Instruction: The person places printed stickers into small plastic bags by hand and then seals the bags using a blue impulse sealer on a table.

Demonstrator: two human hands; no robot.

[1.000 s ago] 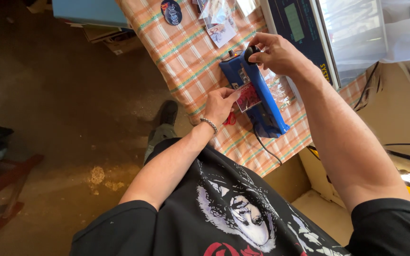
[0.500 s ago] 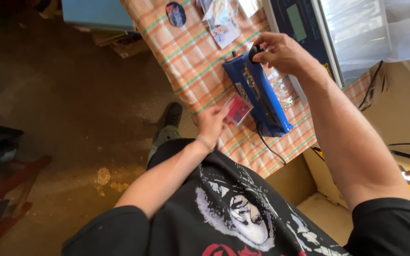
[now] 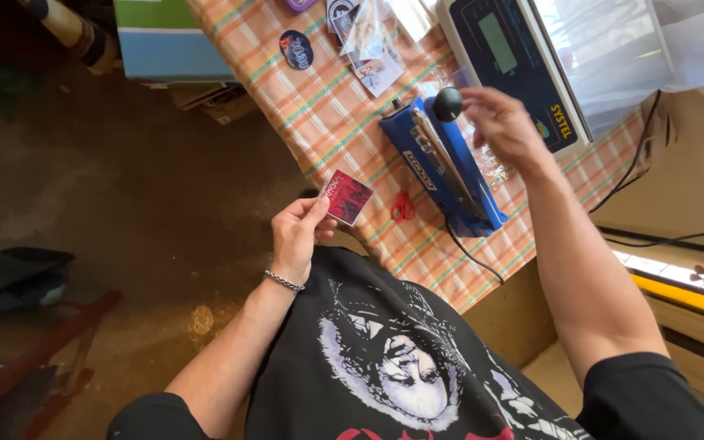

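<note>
While the left hand point(image 3: 295, 236) is off the table edge, it's got a small red card point(image 3: 345, 197) pinched between thumb and fingers, held up just past the edge of the checked tablecloth point(image 3: 327, 114). From my feed the right hand point(image 3: 503, 122) sits over the blue heat sealer point(image 3: 442, 163), fingers loose and half spread right by the black knob point(image 3: 448, 103) on its raised arm. Looks like a fingertip touches the knob, but I can't tell if it's actually gripping it. Small red scissors point(image 3: 402, 207) lie on the cloth just beside the sealer, between it and the card. Behind the sealer there's a weighing scale point(image 3: 507, 57) with clear plastic bags point(image 3: 613, 49) on top, plus a few stickers point(image 3: 297, 49) further up the table.
</note>
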